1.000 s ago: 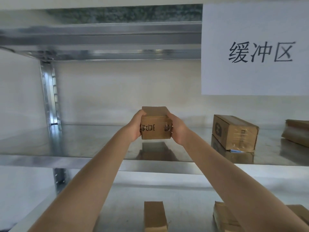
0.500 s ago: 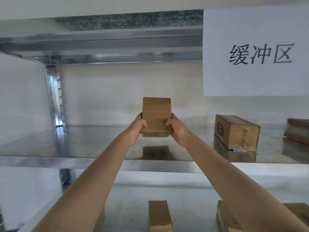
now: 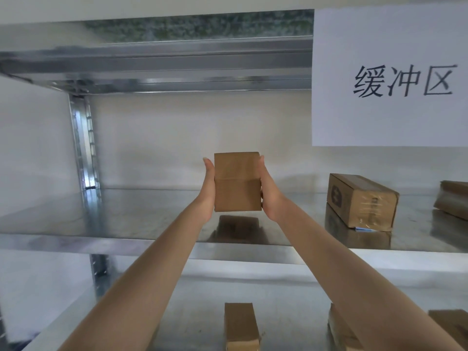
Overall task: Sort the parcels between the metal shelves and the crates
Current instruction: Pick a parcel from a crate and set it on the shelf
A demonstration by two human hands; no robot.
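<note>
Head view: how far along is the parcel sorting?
Done: a taped parcel and a right-edge parcel lie on the middle shelf; lower parcels lie on the lower shelf. In hand: left hand and right hand press a small parcel between them just over the middle shelf. Left: set it down and release; no crates are in view, so the rest cannot be judged.

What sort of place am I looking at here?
Probably a warehouse or parcel sorting room: bare metal shelves, plain cardboard parcels lying on them, and a paper sign reading 缓冲区, buffer zone.
</note>
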